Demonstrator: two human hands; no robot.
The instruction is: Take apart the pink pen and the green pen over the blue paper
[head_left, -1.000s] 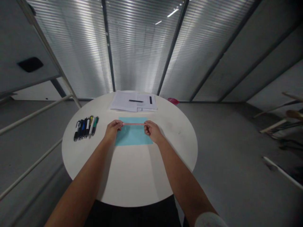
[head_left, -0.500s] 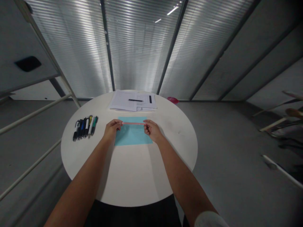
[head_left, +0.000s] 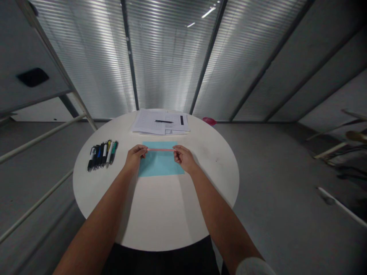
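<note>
Held level between my two hands is a thin, straight pink stick [head_left: 160,150]; I cannot make out its exact kind. My left hand [head_left: 134,156] pinches its left end between thumb and fingers. At the other end, my right hand [head_left: 185,157] grips it with the fingers curled in. Beneath the stick, a light blue sheet of paper [head_left: 162,165] lies flat on the white round table [head_left: 160,214]. Both hands are over the side edges of the sheet. The stick's tips are hidden by my fingers.
A row of several pens [head_left: 102,156] lies on the table's left side. White printed papers [head_left: 146,123] sit at the far edge, with a black pen [head_left: 164,121] on top. A reddish object [head_left: 209,121] is beyond the table. A white-framed board [head_left: 37,49] stands at left.
</note>
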